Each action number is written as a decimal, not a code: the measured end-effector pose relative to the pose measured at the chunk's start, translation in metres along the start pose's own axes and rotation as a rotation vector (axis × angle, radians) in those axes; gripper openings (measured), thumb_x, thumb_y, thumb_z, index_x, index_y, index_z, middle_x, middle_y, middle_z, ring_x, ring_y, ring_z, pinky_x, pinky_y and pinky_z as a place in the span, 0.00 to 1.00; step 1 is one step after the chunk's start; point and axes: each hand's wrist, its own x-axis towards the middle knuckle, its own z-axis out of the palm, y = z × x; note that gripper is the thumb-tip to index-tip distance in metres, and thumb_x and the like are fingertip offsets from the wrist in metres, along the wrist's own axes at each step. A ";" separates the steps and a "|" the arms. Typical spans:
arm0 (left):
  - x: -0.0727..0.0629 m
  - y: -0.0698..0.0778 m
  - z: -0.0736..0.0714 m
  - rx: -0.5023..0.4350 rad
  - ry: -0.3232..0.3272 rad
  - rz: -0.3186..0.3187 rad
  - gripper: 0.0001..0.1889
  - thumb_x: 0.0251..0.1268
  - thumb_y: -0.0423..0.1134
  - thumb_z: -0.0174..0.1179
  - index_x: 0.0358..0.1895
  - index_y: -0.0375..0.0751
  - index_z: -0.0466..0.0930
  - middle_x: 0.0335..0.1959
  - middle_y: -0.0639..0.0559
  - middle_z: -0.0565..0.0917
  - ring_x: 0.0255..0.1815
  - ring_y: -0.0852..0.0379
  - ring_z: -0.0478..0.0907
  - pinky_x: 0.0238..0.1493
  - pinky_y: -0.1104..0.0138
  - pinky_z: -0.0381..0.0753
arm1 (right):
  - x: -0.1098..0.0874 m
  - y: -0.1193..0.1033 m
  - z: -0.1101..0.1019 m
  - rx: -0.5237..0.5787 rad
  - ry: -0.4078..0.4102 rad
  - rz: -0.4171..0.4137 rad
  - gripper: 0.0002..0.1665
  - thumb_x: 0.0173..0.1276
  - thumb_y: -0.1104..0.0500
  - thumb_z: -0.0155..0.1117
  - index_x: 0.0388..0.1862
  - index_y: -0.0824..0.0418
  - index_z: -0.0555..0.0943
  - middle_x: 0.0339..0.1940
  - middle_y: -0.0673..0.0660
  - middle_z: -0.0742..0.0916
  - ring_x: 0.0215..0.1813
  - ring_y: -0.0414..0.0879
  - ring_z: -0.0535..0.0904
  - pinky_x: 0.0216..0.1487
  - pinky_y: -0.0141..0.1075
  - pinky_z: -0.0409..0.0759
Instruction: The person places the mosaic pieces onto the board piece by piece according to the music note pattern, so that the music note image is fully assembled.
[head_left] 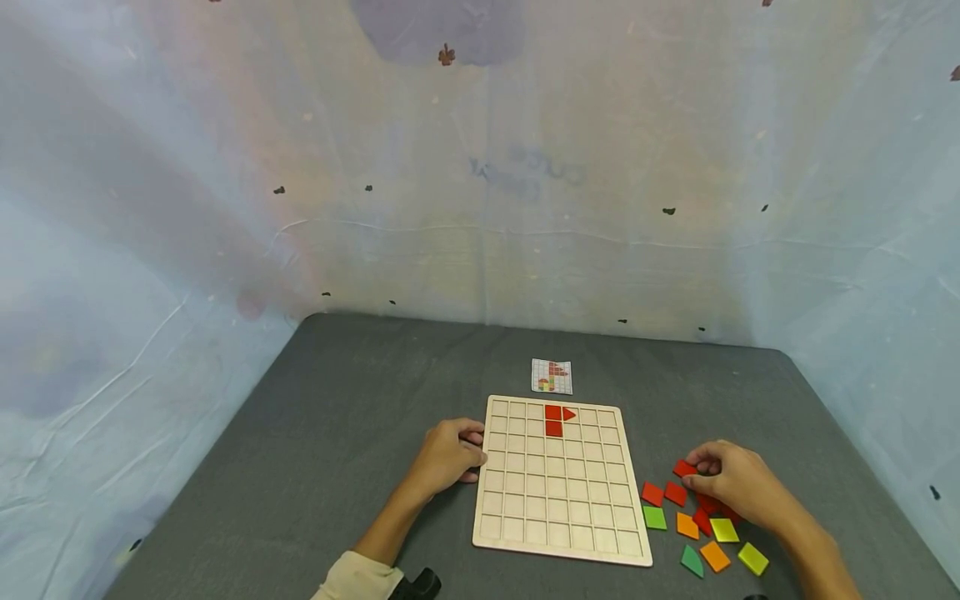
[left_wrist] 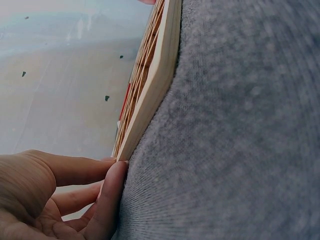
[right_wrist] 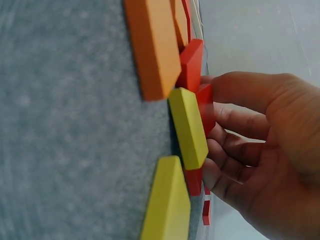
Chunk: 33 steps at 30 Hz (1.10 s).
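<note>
The left hand (head_left: 444, 457) grips the left edge of the wooden board (head_left: 534, 485). Right of the board, the right hand (head_left: 738, 482) pinches a red tile (head_left: 683, 468)

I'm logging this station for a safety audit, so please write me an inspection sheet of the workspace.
Surface: grey tabletop.
Job's things: wooden board bearing two red squares and a red triangle; loose tiles in red, orange, yellow and green on its right; picture card beyond it.
Clutter: nothing seen.
Grip: left hand holds the board's left edge; right hand is at a red tile, firm hold unclear.
Cables: nothing seen.
Surroundings: pale sheeting with dark specks.
</note>
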 end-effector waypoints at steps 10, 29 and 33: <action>0.001 -0.001 0.000 -0.001 -0.007 0.003 0.25 0.58 0.24 0.69 0.62 0.26 0.81 0.47 0.40 0.84 0.41 0.53 0.87 0.30 0.63 0.92 | 0.002 -0.004 0.001 -0.010 0.018 0.000 0.19 0.68 0.52 0.76 0.49 0.64 0.86 0.43 0.54 0.84 0.43 0.47 0.77 0.43 0.42 0.81; 0.000 -0.001 0.000 -0.007 -0.004 0.002 0.25 0.58 0.24 0.69 0.62 0.27 0.82 0.47 0.40 0.84 0.43 0.52 0.87 0.30 0.63 0.92 | 0.015 -0.036 0.014 0.012 0.129 -0.222 0.15 0.70 0.51 0.76 0.50 0.57 0.88 0.43 0.49 0.85 0.46 0.45 0.79 0.43 0.40 0.81; -0.001 0.000 0.000 -0.008 -0.007 0.002 0.25 0.59 0.24 0.69 0.62 0.27 0.82 0.47 0.40 0.84 0.43 0.52 0.87 0.30 0.63 0.92 | 0.022 -0.045 0.018 0.030 0.123 -0.253 0.14 0.71 0.52 0.75 0.50 0.57 0.88 0.44 0.48 0.85 0.46 0.44 0.79 0.44 0.40 0.81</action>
